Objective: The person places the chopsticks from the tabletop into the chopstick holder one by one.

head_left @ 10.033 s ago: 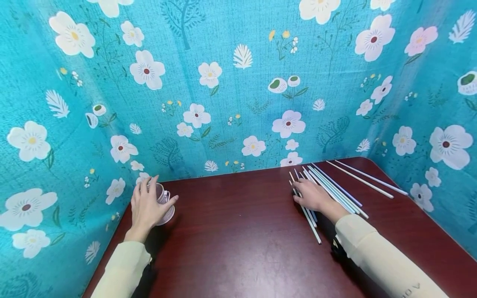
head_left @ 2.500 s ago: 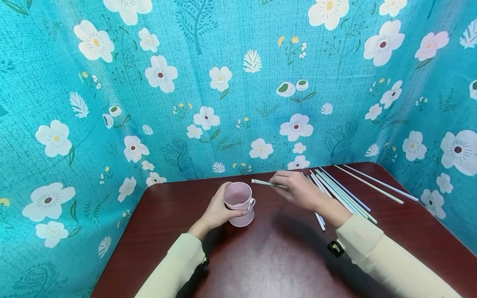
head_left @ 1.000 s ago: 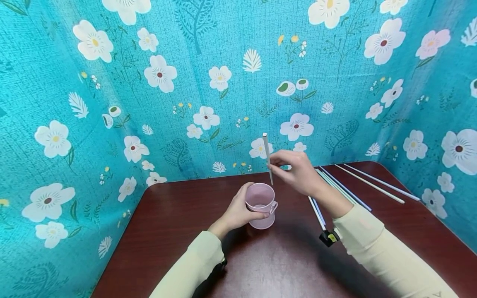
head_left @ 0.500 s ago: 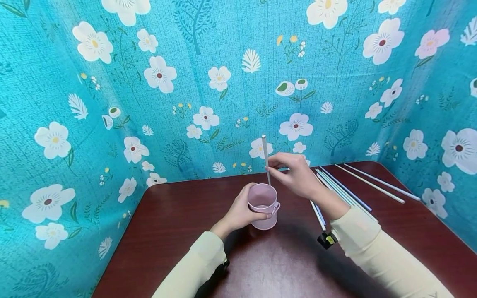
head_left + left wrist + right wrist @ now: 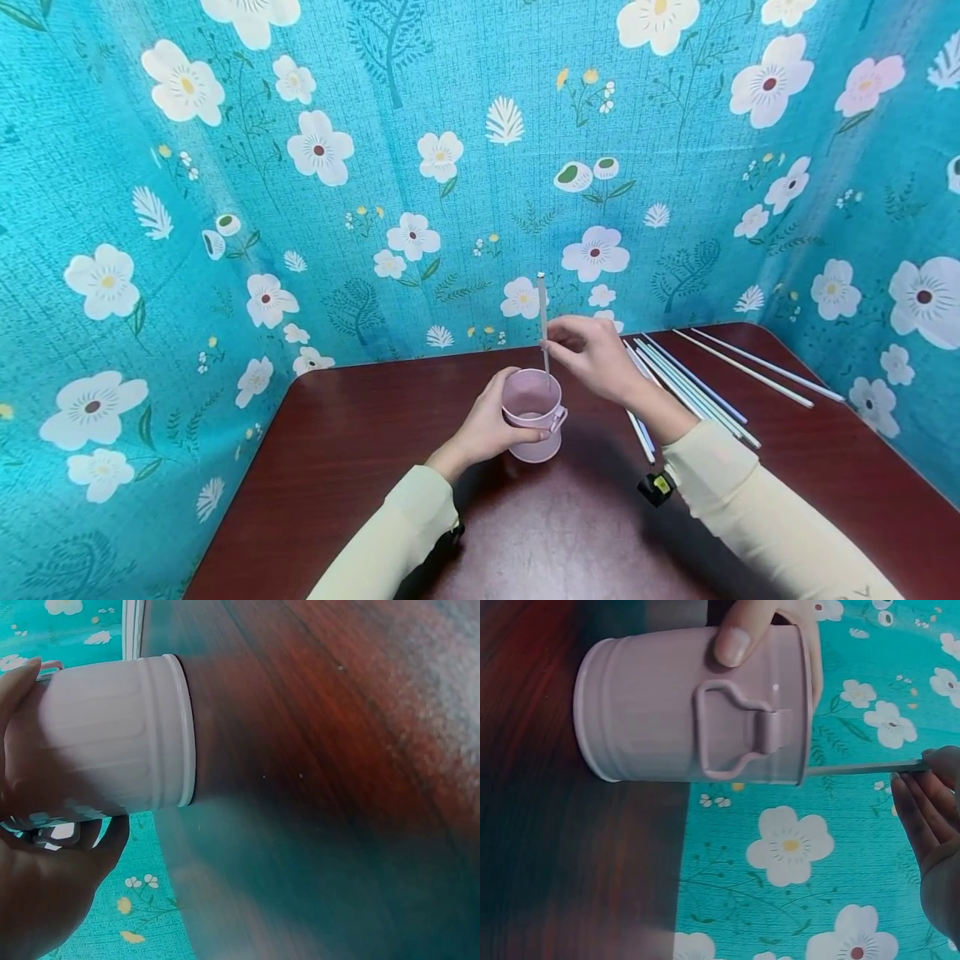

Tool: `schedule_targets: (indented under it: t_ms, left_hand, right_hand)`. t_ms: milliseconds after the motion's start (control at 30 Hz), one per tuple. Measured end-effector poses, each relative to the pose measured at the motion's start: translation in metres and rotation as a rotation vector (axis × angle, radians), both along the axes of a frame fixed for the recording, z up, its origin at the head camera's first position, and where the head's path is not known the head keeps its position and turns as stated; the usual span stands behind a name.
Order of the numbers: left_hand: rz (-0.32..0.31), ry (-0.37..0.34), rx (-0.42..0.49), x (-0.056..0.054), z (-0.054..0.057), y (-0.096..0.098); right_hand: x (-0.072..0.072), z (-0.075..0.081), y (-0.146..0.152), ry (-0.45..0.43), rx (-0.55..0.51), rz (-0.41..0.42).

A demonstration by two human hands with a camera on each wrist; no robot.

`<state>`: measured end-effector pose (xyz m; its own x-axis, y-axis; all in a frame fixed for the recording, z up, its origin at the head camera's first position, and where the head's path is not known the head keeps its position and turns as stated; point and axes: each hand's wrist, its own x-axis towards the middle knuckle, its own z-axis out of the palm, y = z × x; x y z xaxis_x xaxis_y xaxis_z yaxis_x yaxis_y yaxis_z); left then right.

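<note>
The left hand (image 5: pixel 486 425) is wrapped round the side of a small pink bucket (image 5: pixel 536 451), thumb across its front just below the rim, fingers on the far side. The bucket is upright on the dark red-brown counter (image 5: pixel 375 467), mouth up, with a pink loop handle (image 5: pixel 702 735) on the side facing the right wrist camera. The right hand (image 5: pixel 596 357) pinches 1 thin, pale stick (image 5: pixel 543 308) between thumb and fingertips, holding it nearly vertical at the bucket's right edge. Its lower end sits inside the mouth, though whether it touches the inner wall is hard to tell. To the right, a loose bunch of sticks (image 5: pixel 690 389) in pale and bluish shades lies on the counter, partly behind the right forearm, and 2 more sticks (image 5: pixel 742 367) lie apart from it. A turquoise flowered cloth (image 5: pixel 465 250) hangs behind the counter.
</note>
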<state>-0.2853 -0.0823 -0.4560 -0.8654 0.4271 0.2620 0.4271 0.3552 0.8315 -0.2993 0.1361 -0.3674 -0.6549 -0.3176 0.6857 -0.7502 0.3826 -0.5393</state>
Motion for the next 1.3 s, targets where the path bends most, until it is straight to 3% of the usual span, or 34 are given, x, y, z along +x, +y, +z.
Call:
schedule_targets:
  t_ms: [433,567,1300]
  left_hand:
    - [0.028,0.021,-0.028,-0.002,-0.001,-0.001]
    - [0.025,0.027,-0.033,-0.002,-0.003,-0.002]
    - [0.018,0.011,-0.023,-0.004,-0.006,0.003]
  right_hand:
    - [-0.014,-0.029,0.002,-0.044,0.083,-0.098]
    - [-0.017,-0.036,0.0,-0.07,0.099,-0.096]
    - [-0.023,-0.053,-0.001,-0.183,0.139,-0.125]
